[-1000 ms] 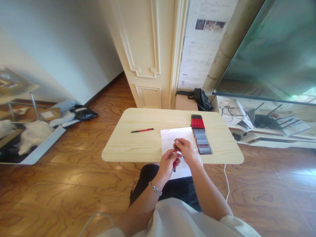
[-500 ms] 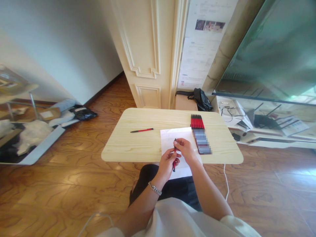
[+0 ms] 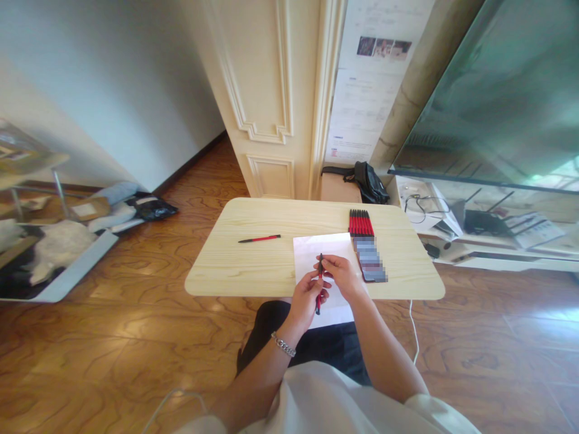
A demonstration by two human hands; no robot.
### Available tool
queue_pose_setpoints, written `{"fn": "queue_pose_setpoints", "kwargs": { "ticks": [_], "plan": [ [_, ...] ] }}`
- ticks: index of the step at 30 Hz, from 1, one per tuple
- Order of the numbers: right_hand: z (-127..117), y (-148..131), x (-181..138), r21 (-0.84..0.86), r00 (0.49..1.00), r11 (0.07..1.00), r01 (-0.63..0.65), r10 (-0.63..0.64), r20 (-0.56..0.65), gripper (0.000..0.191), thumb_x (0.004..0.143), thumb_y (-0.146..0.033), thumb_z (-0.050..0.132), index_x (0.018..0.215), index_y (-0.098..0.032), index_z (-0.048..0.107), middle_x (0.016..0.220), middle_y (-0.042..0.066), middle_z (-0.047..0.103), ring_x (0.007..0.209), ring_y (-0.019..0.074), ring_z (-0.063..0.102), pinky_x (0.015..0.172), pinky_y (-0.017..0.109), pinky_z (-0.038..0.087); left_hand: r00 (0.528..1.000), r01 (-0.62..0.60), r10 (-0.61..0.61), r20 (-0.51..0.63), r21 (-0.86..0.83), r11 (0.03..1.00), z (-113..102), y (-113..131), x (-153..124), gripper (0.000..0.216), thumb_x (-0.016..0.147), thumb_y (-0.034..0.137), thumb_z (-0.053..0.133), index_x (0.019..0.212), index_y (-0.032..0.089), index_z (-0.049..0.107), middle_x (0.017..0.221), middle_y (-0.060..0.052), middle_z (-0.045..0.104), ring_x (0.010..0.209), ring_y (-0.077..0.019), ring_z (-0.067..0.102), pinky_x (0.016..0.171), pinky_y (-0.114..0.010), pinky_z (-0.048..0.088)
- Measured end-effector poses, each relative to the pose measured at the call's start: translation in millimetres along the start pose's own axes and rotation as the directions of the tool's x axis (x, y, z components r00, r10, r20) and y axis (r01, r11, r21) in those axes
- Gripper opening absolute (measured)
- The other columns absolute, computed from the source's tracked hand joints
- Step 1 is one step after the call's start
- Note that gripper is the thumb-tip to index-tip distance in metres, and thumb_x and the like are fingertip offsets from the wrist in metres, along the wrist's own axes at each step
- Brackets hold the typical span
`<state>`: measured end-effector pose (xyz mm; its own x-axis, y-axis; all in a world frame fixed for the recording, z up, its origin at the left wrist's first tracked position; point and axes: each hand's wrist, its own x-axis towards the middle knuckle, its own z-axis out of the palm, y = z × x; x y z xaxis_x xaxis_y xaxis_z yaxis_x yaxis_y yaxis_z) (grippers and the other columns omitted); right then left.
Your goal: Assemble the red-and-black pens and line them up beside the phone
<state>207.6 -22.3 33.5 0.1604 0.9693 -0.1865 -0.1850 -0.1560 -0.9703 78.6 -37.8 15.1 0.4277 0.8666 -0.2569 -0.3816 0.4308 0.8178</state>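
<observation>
A red and black pen (image 3: 318, 301) is held upright in the picture, above a white sheet of paper (image 3: 312, 244). My left hand (image 3: 306, 295) is closed around its middle and lower part. The fingers of my right hand (image 3: 340, 271) pinch the black upper end. The paper lies partly on the table (image 3: 253, 271) and hangs over its near edge. Another red and black pen (image 3: 259, 239) lies alone to the left. Several matching pens (image 3: 360, 223) lie side by side at the back right, just beyond a phone (image 3: 370, 259) with a blurred screen.
A black bag (image 3: 368, 184) rests on a box behind the table. On the right, a white cabinet (image 3: 479, 250) carries a router and cables below a large screen (image 3: 502, 102). Packages and an open box (image 3: 67, 271) stand on the floor at left.
My right hand's fingers have shifted slightly at the pen's upper end, and more of its black part shows. My left hand keeps its hold; the other pens and the phone stay put.
</observation>
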Motion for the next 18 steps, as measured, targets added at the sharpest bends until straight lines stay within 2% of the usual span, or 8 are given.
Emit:
{"fn": "queue_pose_setpoints", "kwargs": {
  "ticks": [10,16,18],
  "plan": [
    [0,-6,10,-0.082,0.995,0.996,0.015,-0.023,-0.098,0.039,0.071,-0.044,0.066,0.099,-0.018,0.069,0.083,0.006,0.069,0.075,0.0171,0.062,0.064,0.028,0.045,1.0,0.017,-0.017,-0.015,0.027,0.999,0,0,-2,0.04,0.073,0.043,0.07,0.102,0.017,0.062,0.072,-0.005,0.064,0.054,-0.0108,0.055,0.048,-0.022,0.037],
    [-7,-20,31,-0.022,0.983,0.999,0.041,-0.044,-0.177,0.04,0.071,-0.045,0.066,0.1,-0.018,0.068,0.086,0.007,0.069,0.073,0.0161,0.062,0.065,0.027,0.045,1.0,0.012,-0.012,-0.007,0.036,0.999,-5,-3,-10,0.036,0.076,0.042,0.067,0.102,0.018,0.062,0.072,-0.004,0.063,0.054,-0.01,0.053,0.048,-0.022,0.036],
    [-9,-21,36,-0.136,0.978,0.988,0.07,-0.095,-0.187,0.037,0.073,-0.046,0.063,0.095,-0.017,0.069,0.08,0.006,0.068,0.07,0.0164,0.06,0.064,0.028,0.044,0.999,0.018,-0.017,-0.028,0.025,1.0,-8,-3,-12,0.037,0.075,0.042,0.068,0.101,0.018,0.061,0.071,-0.004,0.063,0.053,-0.0101,0.053,0.047,-0.022,0.036]
  ]
}}
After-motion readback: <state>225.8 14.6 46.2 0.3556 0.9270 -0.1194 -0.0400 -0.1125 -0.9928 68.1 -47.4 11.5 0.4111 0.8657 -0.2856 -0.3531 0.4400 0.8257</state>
